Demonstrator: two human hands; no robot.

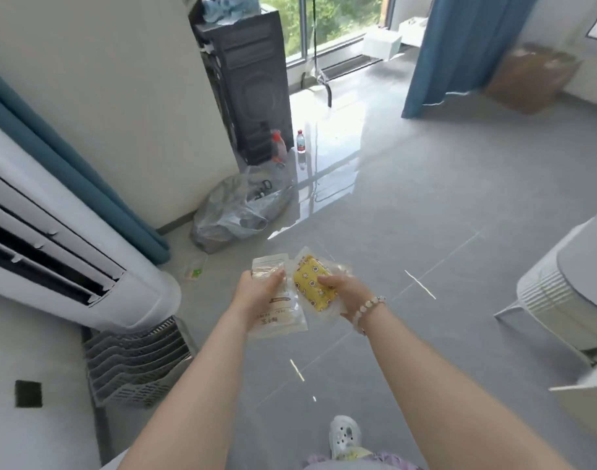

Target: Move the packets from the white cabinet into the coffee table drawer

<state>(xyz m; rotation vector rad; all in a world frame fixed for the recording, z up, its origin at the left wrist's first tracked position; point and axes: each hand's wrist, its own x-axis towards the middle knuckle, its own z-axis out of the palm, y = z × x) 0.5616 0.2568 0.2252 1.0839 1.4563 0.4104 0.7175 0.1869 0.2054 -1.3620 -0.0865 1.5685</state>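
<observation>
Two packets, both off the shelf and held out in front of me over the grey floor (409,205). Neither the white cabinet nor the coffee table drawer can be picked out for certain from this view.

- Left hand (256,288): thumb on top, fingers curled under the upper part of the clear packet (280,320). Flat bag with printed lettering, and its lower half hangs free below the palm.
- Right hand (344,293), bracelet (368,308) at the wrist: thumb pressed on the yellow patterned insert of the yellow packet (312,286), fingers underneath. A firm pinch rather than a full wrap.
- The two packets overlap slightly at their inner edges.

Handling, my reading:
- Both look very light. Neither wrist shows any sag.
- The film is thin, glossy and limp, so probably slippery. It will crumple rather than break.
- The clear packet has no stiffness to speak of. Best held where it is now, near the top edge, or flat on a palm.
- The yellow packet has a padded body inside. Gripping through the film onto that body is safer than holding the loose margin.

Surroundings: a standing air conditioner (69,239) is on my left, and a plastic bag (236,208) lies on the floor ahead by the wall.
</observation>
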